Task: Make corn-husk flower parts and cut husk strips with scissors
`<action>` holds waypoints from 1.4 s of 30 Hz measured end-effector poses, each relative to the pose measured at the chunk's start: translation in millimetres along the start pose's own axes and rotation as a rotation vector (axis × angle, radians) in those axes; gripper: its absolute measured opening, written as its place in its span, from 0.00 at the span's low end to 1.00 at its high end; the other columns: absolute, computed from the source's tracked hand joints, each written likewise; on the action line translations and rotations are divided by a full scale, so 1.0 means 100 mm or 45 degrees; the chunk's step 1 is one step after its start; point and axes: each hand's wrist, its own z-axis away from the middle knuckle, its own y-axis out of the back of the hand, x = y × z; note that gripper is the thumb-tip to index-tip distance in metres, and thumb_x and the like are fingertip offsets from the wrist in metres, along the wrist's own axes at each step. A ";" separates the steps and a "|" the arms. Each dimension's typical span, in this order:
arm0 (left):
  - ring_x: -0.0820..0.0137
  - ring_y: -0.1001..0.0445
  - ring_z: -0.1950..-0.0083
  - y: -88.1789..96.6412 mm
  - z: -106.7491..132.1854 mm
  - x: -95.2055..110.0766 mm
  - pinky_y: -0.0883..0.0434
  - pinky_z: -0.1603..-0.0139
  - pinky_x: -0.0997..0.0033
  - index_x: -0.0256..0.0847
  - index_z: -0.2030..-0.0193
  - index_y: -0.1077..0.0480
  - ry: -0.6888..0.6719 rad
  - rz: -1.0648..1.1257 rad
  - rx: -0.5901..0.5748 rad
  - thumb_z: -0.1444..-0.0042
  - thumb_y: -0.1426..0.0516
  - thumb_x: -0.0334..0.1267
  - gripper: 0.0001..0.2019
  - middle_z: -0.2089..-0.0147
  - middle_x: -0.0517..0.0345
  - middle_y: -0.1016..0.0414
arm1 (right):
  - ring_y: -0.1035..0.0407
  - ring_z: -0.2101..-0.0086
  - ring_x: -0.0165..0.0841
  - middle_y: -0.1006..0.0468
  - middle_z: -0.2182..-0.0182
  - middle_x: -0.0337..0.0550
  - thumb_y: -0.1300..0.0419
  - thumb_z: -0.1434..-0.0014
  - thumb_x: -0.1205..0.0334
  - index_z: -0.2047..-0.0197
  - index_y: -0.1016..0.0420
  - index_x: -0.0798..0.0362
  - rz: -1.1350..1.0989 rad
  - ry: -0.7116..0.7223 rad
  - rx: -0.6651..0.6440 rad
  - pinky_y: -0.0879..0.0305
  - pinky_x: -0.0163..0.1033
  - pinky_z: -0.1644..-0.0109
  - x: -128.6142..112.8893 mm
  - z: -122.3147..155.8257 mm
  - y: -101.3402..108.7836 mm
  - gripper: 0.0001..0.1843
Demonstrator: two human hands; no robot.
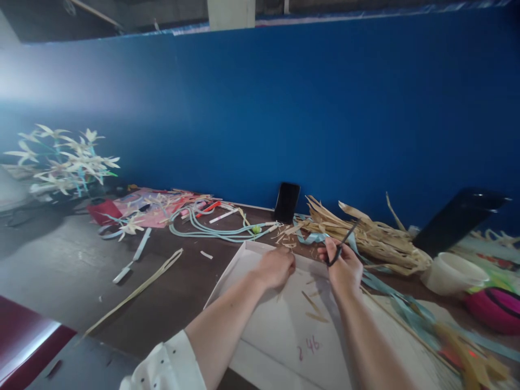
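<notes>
My right hand [345,268] grips a pair of dark scissors [345,238], blades pointing up and away. My left hand [277,266] is closed with its knuckles up, over the far part of a shallow white box lid [276,333]. Whatever its fingers hold, if anything, is hidden. Inside the lid lie several cut tan strips [314,317], near handwritten red numbers. More small tan scraps [286,233] are scattered on the table just beyond the lid's far edge.
A bundle of dry husk strips [365,233] lies behind my right hand. A phone [287,201] leans against the blue wall. Pale blue cord [211,235] loops at left, near white flowers [77,160]. A white cup [453,273] and pink round item [495,310] stand right.
</notes>
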 end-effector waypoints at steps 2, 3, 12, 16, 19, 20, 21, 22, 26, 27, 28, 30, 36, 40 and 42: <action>0.67 0.30 0.57 0.01 0.01 -0.01 0.33 0.58 0.71 0.40 0.64 0.29 0.010 0.051 0.017 0.46 0.48 0.35 0.08 0.59 0.54 0.28 | 0.35 0.82 0.25 0.26 0.82 0.38 0.30 0.59 0.50 0.67 0.23 0.57 -0.013 -0.004 -0.005 0.37 0.30 0.79 0.01 -0.01 0.01 0.21; 0.67 0.30 0.57 0.02 0.01 -0.01 0.33 0.57 0.71 0.40 0.64 0.29 0.011 0.075 0.028 0.46 0.48 0.35 0.08 0.59 0.55 0.28 | 0.35 0.82 0.25 0.26 0.82 0.37 0.30 0.59 0.50 0.66 0.23 0.57 -0.018 -0.008 -0.001 0.37 0.30 0.79 0.01 -0.01 0.01 0.21; 0.67 0.29 0.59 0.07 0.04 0.08 0.35 0.61 0.72 0.43 0.63 0.25 -0.123 0.184 -0.057 0.47 0.45 0.43 0.11 0.62 0.55 0.27 | 0.36 0.84 0.25 0.26 0.81 0.37 0.30 0.60 0.49 0.66 0.24 0.56 -0.020 -0.045 0.040 0.42 0.29 0.83 0.03 -0.03 0.04 0.22; 0.65 0.29 0.60 0.05 0.04 0.14 0.35 0.62 0.71 0.43 0.64 0.25 -0.176 0.147 -0.104 0.51 0.42 0.47 0.12 0.62 0.54 0.27 | 0.36 0.84 0.25 0.26 0.82 0.37 0.30 0.60 0.50 0.67 0.25 0.56 -0.003 -0.047 0.035 0.43 0.29 0.83 0.03 -0.04 0.04 0.21; 0.65 0.29 0.60 0.02 0.04 0.16 0.35 0.62 0.72 0.42 0.65 0.25 -0.192 0.134 -0.107 0.51 0.43 0.42 0.09 0.63 0.53 0.26 | 0.36 0.83 0.24 0.26 0.81 0.37 0.30 0.59 0.50 0.67 0.25 0.56 -0.001 -0.049 0.037 0.43 0.28 0.83 0.02 -0.04 0.03 0.20; 0.66 0.29 0.60 0.02 0.04 0.16 0.35 0.63 0.72 0.42 0.66 0.25 -0.191 0.143 -0.115 0.51 0.44 0.40 0.09 0.63 0.53 0.26 | 0.36 0.83 0.24 0.25 0.81 0.38 0.30 0.59 0.50 0.67 0.25 0.56 -0.003 -0.048 0.040 0.43 0.28 0.83 0.02 -0.03 0.03 0.20; 0.66 0.29 0.61 0.02 0.04 0.15 0.35 0.63 0.72 0.41 0.66 0.25 -0.187 0.162 -0.126 0.51 0.44 0.39 0.09 0.63 0.54 0.26 | 0.36 0.83 0.24 0.25 0.81 0.38 0.30 0.59 0.50 0.67 0.24 0.56 -0.004 -0.047 0.042 0.43 0.28 0.83 0.02 -0.03 0.03 0.20; 0.67 0.29 0.62 0.02 0.04 0.14 0.35 0.63 0.73 0.41 0.66 0.25 -0.178 0.194 -0.136 0.52 0.44 0.39 0.09 0.63 0.54 0.25 | 0.36 0.83 0.24 0.25 0.81 0.38 0.31 0.59 0.50 0.67 0.24 0.56 -0.003 -0.046 0.044 0.42 0.28 0.82 0.02 -0.03 0.02 0.20; 0.70 0.29 0.63 0.06 0.04 0.10 0.35 0.63 0.75 0.40 0.65 0.26 -0.102 0.410 -0.141 0.51 0.44 0.40 0.09 0.64 0.56 0.24 | 0.36 0.83 0.24 0.25 0.81 0.37 0.30 0.60 0.50 0.66 0.24 0.57 -0.006 -0.047 0.042 0.41 0.29 0.82 0.03 -0.04 0.03 0.21; 0.71 0.29 0.64 0.07 0.04 0.09 0.35 0.63 0.75 0.40 0.65 0.26 -0.074 0.466 -0.135 0.50 0.44 0.40 0.09 0.64 0.57 0.24 | 0.36 0.83 0.24 0.25 0.81 0.38 0.30 0.60 0.50 0.66 0.24 0.57 -0.010 -0.045 0.042 0.41 0.29 0.82 0.03 -0.04 0.03 0.21; 0.72 0.29 0.64 0.08 0.04 0.08 0.36 0.64 0.75 0.40 0.64 0.26 -0.047 0.519 -0.132 0.49 0.45 0.40 0.09 0.65 0.58 0.24 | 0.35 0.83 0.24 0.25 0.81 0.38 0.30 0.60 0.50 0.66 0.24 0.57 -0.013 -0.042 0.041 0.40 0.29 0.81 0.03 -0.04 0.03 0.22; 0.73 0.29 0.65 0.10 0.04 0.05 0.36 0.65 0.76 0.39 0.64 0.27 -0.008 0.621 -0.133 0.49 0.45 0.41 0.10 0.65 0.58 0.24 | 0.35 0.82 0.25 0.24 0.80 0.39 0.30 0.60 0.50 0.65 0.24 0.57 -0.011 -0.029 0.038 0.39 0.29 0.80 0.04 -0.04 0.03 0.22; 0.73 0.29 0.66 0.06 0.01 -0.02 0.35 0.65 0.76 0.38 0.61 0.26 0.047 0.842 -0.198 0.51 0.43 0.39 0.12 0.65 0.57 0.23 | 0.35 0.82 0.25 0.25 0.81 0.37 0.30 0.60 0.50 0.67 0.24 0.56 0.012 -0.029 0.039 0.40 0.28 0.81 0.04 -0.03 0.04 0.21; 0.72 0.29 0.64 0.06 0.01 -0.03 0.35 0.64 0.75 0.38 0.60 0.25 0.061 0.813 -0.191 0.52 0.42 0.39 0.13 0.64 0.57 0.23 | 0.34 0.82 0.25 0.24 0.80 0.39 0.30 0.60 0.50 0.66 0.24 0.56 0.025 -0.034 0.025 0.40 0.29 0.81 0.05 -0.04 0.05 0.22; 0.72 0.29 0.64 0.07 0.02 -0.03 0.35 0.64 0.76 0.38 0.61 0.25 0.054 0.808 -0.198 0.52 0.43 0.38 0.12 0.64 0.57 0.23 | 0.34 0.82 0.25 0.24 0.80 0.38 0.30 0.60 0.50 0.66 0.24 0.56 0.028 -0.034 0.023 0.40 0.29 0.81 0.06 -0.05 0.05 0.22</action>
